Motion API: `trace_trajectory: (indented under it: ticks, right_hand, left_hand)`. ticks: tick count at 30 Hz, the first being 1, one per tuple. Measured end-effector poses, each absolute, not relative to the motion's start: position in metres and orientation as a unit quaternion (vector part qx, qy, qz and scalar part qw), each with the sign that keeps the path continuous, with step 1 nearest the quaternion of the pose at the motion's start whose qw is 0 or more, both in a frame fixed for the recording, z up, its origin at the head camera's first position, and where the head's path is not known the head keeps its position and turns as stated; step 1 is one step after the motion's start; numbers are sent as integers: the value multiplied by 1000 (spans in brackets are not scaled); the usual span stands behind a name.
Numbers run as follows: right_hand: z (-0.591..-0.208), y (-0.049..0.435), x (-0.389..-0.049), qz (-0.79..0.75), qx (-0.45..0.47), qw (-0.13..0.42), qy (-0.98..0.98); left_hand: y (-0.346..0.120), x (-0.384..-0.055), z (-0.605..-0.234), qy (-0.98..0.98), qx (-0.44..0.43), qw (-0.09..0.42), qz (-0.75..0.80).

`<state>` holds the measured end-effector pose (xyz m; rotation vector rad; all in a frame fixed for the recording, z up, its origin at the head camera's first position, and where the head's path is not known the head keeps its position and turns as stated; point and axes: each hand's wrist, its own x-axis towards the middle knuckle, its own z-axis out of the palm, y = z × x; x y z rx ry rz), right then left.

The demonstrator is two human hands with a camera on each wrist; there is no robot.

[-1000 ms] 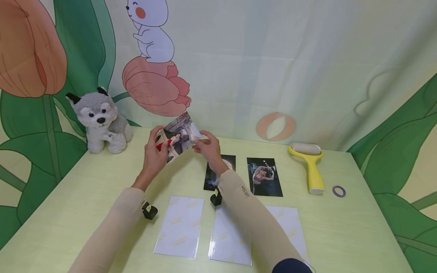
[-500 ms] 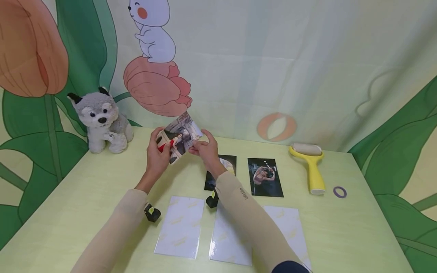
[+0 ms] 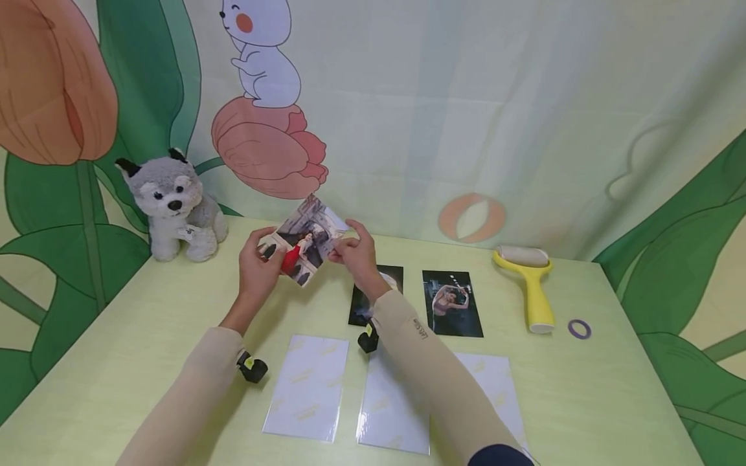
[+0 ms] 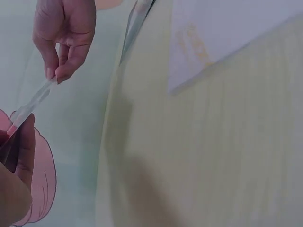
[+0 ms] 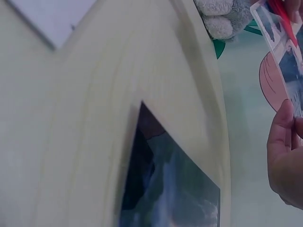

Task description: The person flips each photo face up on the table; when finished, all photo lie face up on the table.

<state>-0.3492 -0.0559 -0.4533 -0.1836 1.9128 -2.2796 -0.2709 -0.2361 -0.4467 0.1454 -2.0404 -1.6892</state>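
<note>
A photo (image 3: 315,233) with a figure in red is held tilted above the far part of the table. My left hand (image 3: 259,266) grips its lower left edge, thumb on the picture side. At the opposite edge my right hand (image 3: 358,255) pinches it between thumb and fingers. The left wrist view shows the photo (image 4: 33,101) nearly edge-on between both hands. In the right wrist view, the right hand (image 5: 286,156) pinches the photo's edge (image 5: 279,61). Below the right forearm lies a dark photo (image 3: 396,275), partly hidden; another dark photo (image 3: 451,304) lies beside it.
Several white backing sheets in clear sleeves, one of them the left sheet (image 3: 307,388), lie along the near side. A yellow-handled roller (image 3: 536,298) and a purple ring (image 3: 579,329) are at the right. A plush dog (image 3: 175,207) sits at the back left.
My left hand has shifted slightly left and down, and the photo has turned a little between the hands. The right hand stays at its edge. Objects on the table have not moved.
</note>
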Motion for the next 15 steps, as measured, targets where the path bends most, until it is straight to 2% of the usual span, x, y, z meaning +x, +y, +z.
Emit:
trace_trajectory:
  ticks: [9, 15]
  right_hand:
    - [-452, -52, -354, -710, -60, 88, 696]
    - [-460, -53, -358, -670, -53, 101, 733]
  left_hand:
    - [-251, -269, -453, -782, 84, 193, -587]
    - [-263, -267, -453, -826, 93, 121, -542]
